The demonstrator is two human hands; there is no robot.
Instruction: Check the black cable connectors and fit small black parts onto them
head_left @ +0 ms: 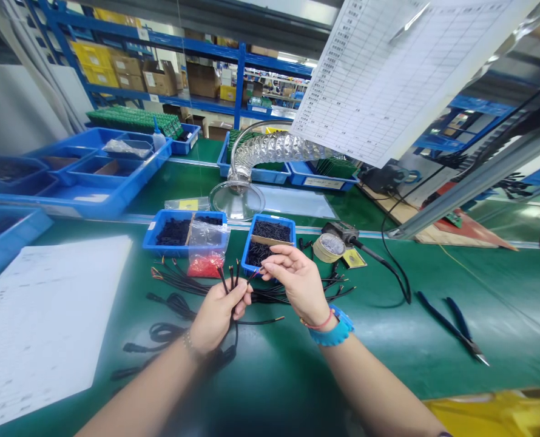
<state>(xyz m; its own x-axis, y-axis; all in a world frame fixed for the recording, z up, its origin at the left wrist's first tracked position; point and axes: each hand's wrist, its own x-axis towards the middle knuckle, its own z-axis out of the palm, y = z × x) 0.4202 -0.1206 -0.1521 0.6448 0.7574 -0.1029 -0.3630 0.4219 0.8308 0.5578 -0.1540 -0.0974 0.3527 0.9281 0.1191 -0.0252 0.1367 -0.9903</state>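
My left hand (218, 315) grips a small bunch of black cables (232, 303), their stripped tips pointing up. My right hand (297, 282) pinches a thin wire end (253, 277) close to those tips, and the two hands nearly touch. More black cables with bare copper ends (183, 285) lie loose on the green bench mat just behind my hands. Directly beyond my right hand stands a blue bin of small black parts (267, 240). Its near corner is partly hidden by my fingers.
A second blue bin (185, 233) and a red-filled plastic bag (205, 264) stand to the left. A solder roll (328, 247), soldering iron (356, 240) and blue-handled pliers (454, 328) lie right. A printed sheet (47, 321) lies left; a fume extractor hose (274, 149) rises behind.
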